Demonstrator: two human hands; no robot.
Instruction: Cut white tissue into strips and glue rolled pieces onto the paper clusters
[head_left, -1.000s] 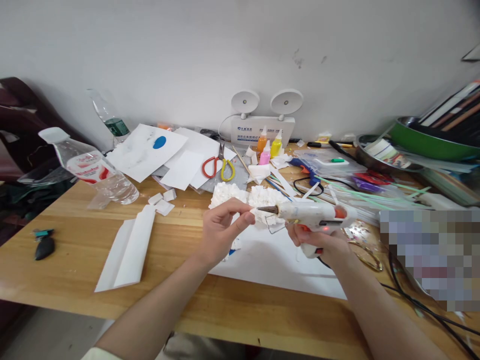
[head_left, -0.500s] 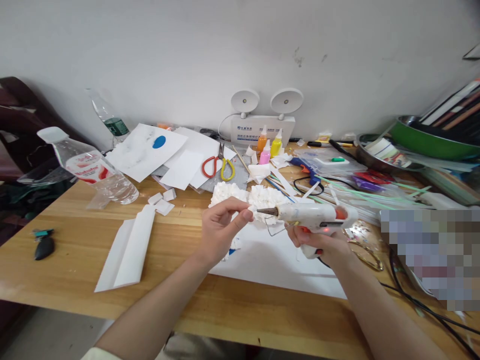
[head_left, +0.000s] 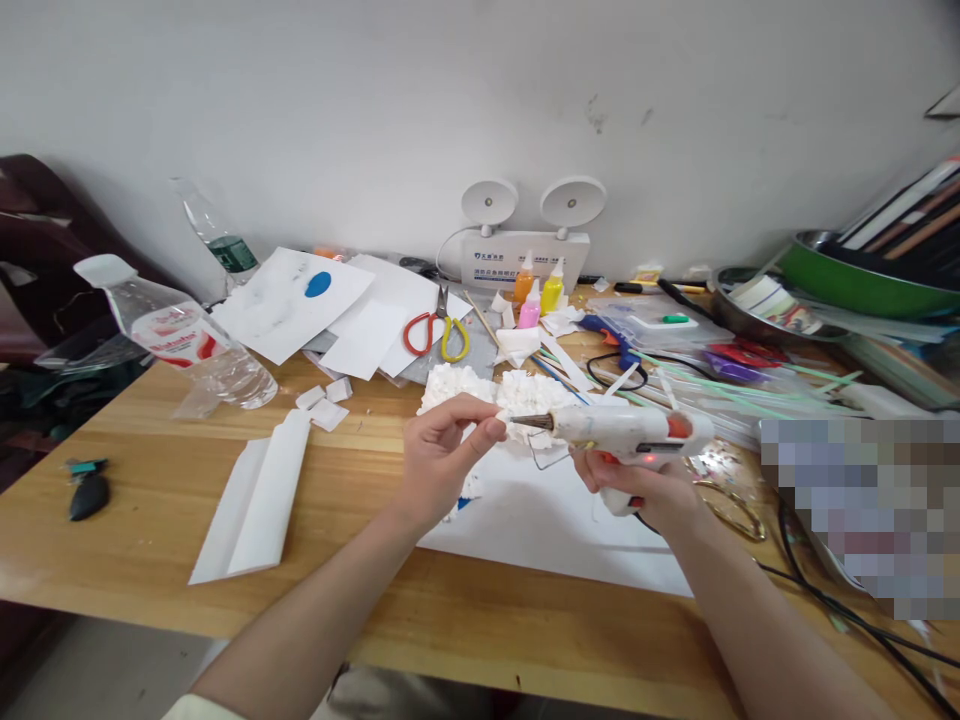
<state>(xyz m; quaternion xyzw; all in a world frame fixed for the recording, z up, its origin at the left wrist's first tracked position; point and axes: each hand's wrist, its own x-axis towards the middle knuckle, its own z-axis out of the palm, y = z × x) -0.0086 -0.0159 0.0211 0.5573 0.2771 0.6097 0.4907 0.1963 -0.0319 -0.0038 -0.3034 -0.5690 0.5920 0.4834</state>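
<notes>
My right hand (head_left: 637,480) is wrapped round the grip of a white hot glue gun (head_left: 615,427), whose red light is lit. Its metal nozzle points left, right at the fingertips of my left hand (head_left: 450,450). Between left thumb and forefinger I pinch a small white piece of paper (head_left: 504,416), mostly covered by the fingers. Behind the hands lie crumpled white paper clumps (head_left: 457,383), fixed on a white sheet (head_left: 540,540). A bit of blue (head_left: 465,503) shows beside the left wrist.
Left of me lie a folded paper (head_left: 259,500), small paper squares (head_left: 330,412) and a water bottle (head_left: 195,340). Scissors (head_left: 435,335), paint bottles (head_left: 529,305) and an emergency light (head_left: 525,255) stand or lie behind. Black cables (head_left: 832,600) run along the right.
The glue gun has shifted very slightly left, its nozzle staying at the pinched paper. Otherwise both hands hold nearly the same pose.
</notes>
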